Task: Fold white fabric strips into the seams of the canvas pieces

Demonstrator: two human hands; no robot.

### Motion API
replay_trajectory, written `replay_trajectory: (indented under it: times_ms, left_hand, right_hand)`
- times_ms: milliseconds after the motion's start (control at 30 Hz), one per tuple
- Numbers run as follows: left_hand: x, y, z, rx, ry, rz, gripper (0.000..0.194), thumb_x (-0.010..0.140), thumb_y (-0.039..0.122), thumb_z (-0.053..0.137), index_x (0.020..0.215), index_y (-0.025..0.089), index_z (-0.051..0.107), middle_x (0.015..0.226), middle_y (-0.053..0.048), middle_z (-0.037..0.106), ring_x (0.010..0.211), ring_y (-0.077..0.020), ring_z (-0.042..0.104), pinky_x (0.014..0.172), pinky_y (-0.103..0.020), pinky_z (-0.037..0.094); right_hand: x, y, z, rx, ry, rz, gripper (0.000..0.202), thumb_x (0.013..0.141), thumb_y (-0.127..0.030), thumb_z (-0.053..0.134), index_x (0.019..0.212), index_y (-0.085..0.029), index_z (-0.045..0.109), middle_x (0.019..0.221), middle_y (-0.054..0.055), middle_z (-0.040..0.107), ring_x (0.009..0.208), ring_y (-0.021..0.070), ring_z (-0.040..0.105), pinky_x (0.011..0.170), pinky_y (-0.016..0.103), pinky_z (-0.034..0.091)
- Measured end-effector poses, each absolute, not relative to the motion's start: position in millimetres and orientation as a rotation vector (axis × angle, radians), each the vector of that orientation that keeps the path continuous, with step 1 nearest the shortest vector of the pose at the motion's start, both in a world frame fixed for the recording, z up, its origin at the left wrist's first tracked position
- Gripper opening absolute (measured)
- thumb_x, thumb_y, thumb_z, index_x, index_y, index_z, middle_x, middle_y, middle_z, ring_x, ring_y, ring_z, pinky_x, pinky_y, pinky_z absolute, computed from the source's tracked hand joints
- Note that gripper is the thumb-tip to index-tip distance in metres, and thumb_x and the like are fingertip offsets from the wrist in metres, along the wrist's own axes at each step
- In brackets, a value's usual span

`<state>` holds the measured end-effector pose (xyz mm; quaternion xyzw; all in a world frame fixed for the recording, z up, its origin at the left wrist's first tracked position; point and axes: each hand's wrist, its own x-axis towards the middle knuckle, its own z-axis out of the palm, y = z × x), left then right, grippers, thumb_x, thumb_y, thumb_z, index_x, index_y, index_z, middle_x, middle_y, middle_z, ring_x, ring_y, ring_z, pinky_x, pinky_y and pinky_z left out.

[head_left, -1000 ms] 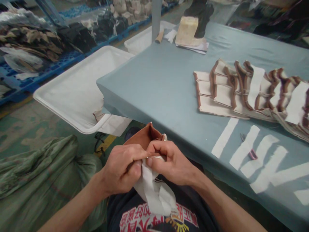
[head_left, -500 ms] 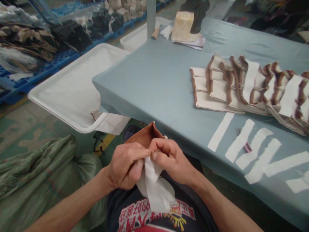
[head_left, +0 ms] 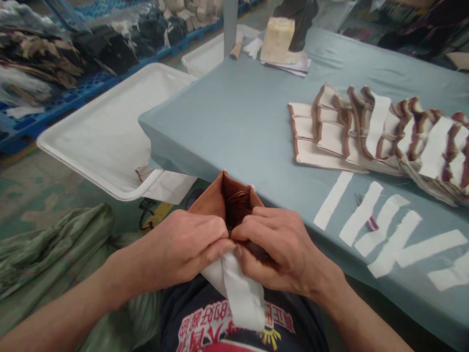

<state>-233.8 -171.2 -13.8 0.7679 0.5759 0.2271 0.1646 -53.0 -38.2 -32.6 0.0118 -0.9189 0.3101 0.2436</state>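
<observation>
Through the head camera I see both hands closed in a pinch, the left hand [head_left: 194,244] and the right hand [head_left: 280,244] meeting at the near edge of a brown pouch [head_left: 208,198]. The pouch gapes upward just beyond the fingers, by the near edge of the blue-grey surface [head_left: 220,122], and a white strip [head_left: 244,293] hangs below the fingertips. On the right of the surface I have an overlapping row of cream pieces [head_left: 317,152] with brown edges, and nearer to me loose white bands [head_left: 333,201], with purple-handled snips [head_left: 373,223] among them. At the far side stands a yellowish block [head_left: 278,39] on some papers [head_left: 302,66], near a grey post [head_left: 230,24]. Left of the surface sits a white bin [head_left: 95,122]; a green sack [head_left: 44,269] slumps nearer, and blue pallets [head_left: 84,94] carry bundles behind.
</observation>
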Motion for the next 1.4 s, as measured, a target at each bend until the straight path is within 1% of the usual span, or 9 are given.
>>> replay_trajectory:
  times_ms: [100,267,467,700,1000,1100,1167,1233,1400]
  left_hand:
    - [-234,-175,-23,2.254,1.677,0.645,0.049,0.115,0.035,0.032,0.073,0.020,0.053,0.061,0.005,0.054,0.052,-0.0114,0.049,0.053,-0.028,0.035]
    - [-240,-175,-23,1.943,1.563,0.707,0.036,0.109,0.033,0.051,0.076,0.020,0.055,0.062,0.009,0.053,0.051,-0.0069,0.049,0.051,-0.021,0.034]
    - [-230,-184,-16,1.898,1.596,0.749,0.030,0.092,0.013,0.050,0.065,0.021,0.039,0.057,0.010,0.037,0.048,-0.0063,0.037,0.049,-0.026,0.025]
    - [-231,-209,-27,1.713,1.658,0.825,0.039,0.093,0.015,0.054,0.066,0.022,0.027,0.058,0.010,0.026,0.046,-0.0055,0.030,0.045,-0.022,0.022]
    - [-272,-216,-25,1.966,1.839,0.879,0.041,0.098,0.023,0.061,0.063,0.021,0.040,0.055,0.008,0.038,0.047,-0.0074,0.038,0.048,-0.026,0.026]
    - [-296,-205,-18,1.916,1.832,0.853,0.038,0.102,0.047,0.062,0.075,0.021,0.060,0.065,0.006,0.059,0.057,-0.0104,0.053,0.055,-0.022,0.039]
    - [-300,-192,-7,1.944,1.790,0.861,0.053,0.096,0.072,0.057,0.093,0.021,0.070,0.082,0.002,0.074,0.072,-0.0153,0.066,0.067,-0.024,0.048]
    - [-294,-176,6,2.014,1.744,0.847,0.064,0.090,0.082,0.053,0.103,0.023,0.072,0.095,-0.002,0.079,0.086,-0.0198,0.071,0.079,-0.028,0.051]
    - [-261,-147,30,2.000,1.519,0.836,0.035,0.099,0.057,0.065,0.097,0.023,0.072,0.088,0.002,0.077,0.080,-0.0141,0.069,0.076,-0.024,0.047]
  right_hand:
    - [-50,-39,-36,0.040,-2.578,0.796,0.020,0.099,-0.015,0.052,0.082,-0.019,0.062,0.066,-0.001,0.065,0.058,0.0139,0.050,0.058,0.031,0.037]
    - [-50,-42,-35,0.089,-2.591,0.860,0.022,0.105,-0.019,0.051,0.088,-0.018,0.064,0.074,0.000,0.070,0.063,0.0148,0.055,0.063,0.032,0.041]
    - [-55,-30,-44,0.055,-2.559,1.128,0.011,0.090,-0.030,0.058,0.085,-0.021,0.062,0.072,0.001,0.066,0.072,0.0192,0.058,0.077,0.037,0.046]
    - [-52,-13,-76,-0.016,-2.542,1.152,0.022,0.091,-0.043,0.071,0.091,-0.022,0.063,0.088,0.004,0.070,0.089,0.0226,0.061,0.087,0.040,0.046]
    - [-48,-11,-48,0.012,-2.528,1.166,0.015,0.101,-0.019,0.059,0.086,-0.021,0.062,0.080,0.001,0.071,0.077,0.0158,0.061,0.076,0.030,0.047]
    - [-48,-14,-16,-0.017,-2.530,1.182,0.014,0.100,-0.020,0.061,0.086,-0.021,0.061,0.079,0.000,0.069,0.071,0.0131,0.058,0.067,0.027,0.042]
    - [-49,-16,3,-0.025,-2.501,1.217,0.016,0.098,-0.020,0.063,0.083,-0.021,0.060,0.074,-0.003,0.064,0.064,0.0110,0.054,0.064,0.026,0.040]
    - [-53,-17,16,-0.042,-2.455,1.323,0.018,0.095,-0.019,0.064,0.079,-0.021,0.057,0.069,-0.005,0.059,0.061,0.0099,0.050,0.061,0.025,0.038]
    - [-61,-10,18,-0.132,-2.310,1.662,0.020,0.091,-0.023,0.062,0.074,-0.022,0.051,0.069,-0.005,0.050,0.058,0.0098,0.042,0.053,0.023,0.035]
